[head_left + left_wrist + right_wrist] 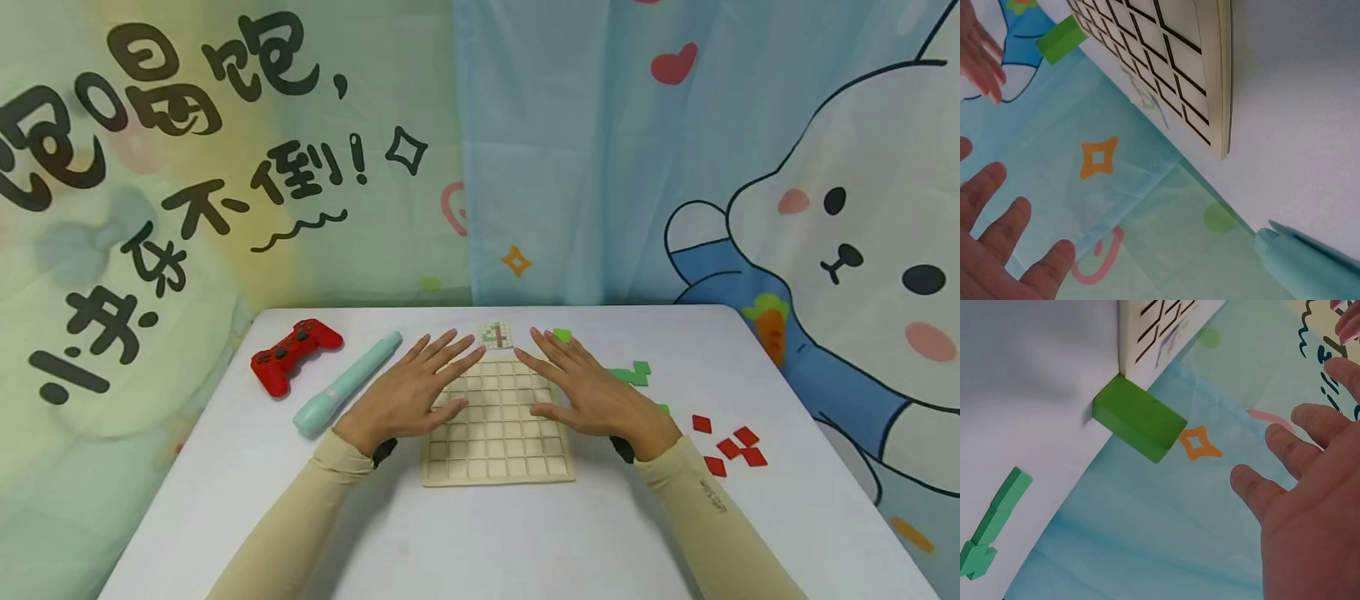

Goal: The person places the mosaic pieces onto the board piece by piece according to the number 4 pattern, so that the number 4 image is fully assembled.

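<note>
A pale wooden board (498, 450) with a grid of square cells lies on the table between both hands. Over its left side my left hand (411, 390) is held with fingers spread, holding nothing. My right hand (596, 390) mirrors it over the right side, fingers spread and also holding nothing. Beyond the fingertips lies a small card (496, 335) with a coloured grid pattern. A green block (1138, 419) appears near the board's corner in the right wrist view. Green pieces (633, 375) lie past the right hand, which partly covers some.
Several red diamond-shaped pieces (729, 448) are scattered right of the right forearm. On the left, a teal tapered tube (348, 383) lies slantwise close to the left hand. A red game controller (296, 354) sits farther left. A printed curtain (540, 150) hangs behind the table (480, 542).
</note>
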Motion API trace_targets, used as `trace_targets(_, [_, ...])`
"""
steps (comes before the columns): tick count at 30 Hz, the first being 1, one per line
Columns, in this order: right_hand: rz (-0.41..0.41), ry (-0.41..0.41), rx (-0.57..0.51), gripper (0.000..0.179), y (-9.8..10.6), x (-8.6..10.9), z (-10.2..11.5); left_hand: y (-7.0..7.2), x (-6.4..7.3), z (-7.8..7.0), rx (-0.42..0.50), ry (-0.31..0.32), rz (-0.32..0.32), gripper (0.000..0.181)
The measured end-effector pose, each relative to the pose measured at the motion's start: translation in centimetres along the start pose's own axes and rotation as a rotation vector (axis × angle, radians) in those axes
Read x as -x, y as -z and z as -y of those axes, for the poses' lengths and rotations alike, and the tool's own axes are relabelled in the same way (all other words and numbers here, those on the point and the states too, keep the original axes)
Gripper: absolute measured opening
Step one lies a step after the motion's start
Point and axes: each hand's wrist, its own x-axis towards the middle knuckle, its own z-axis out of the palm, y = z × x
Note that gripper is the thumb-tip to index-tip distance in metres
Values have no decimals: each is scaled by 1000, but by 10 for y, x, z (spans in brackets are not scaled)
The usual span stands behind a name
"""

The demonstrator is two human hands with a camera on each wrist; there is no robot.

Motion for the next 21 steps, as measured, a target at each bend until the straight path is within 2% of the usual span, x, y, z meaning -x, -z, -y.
trace_targets(7, [-11, -1, -6, 83, 4, -2, 0, 5, 0, 0, 11, -7, -15, 73])
trace_targets(11, [-31, -48, -123, 78, 8, 3, -2, 7, 7, 1, 113, 34, -63, 74])
trace_targets(14, [-100, -117, -236, 70, 13, 11, -6, 9, 16, 0, 287, 105, -122, 71])
trace_targets(17, [-208, -182, -301, 62, 19, 21, -15, 7, 28, -2, 552, 192, -177, 64])
trace_targets(19, [-293, -208, -334, 57, 22, 26, -22, 4, 37, -4, 725, 269, -192, 60])
trace_targets(21, [-377, -240, -362, 51, 25, 30, -30, -1, 46, -5, 857, 367, -193, 58])
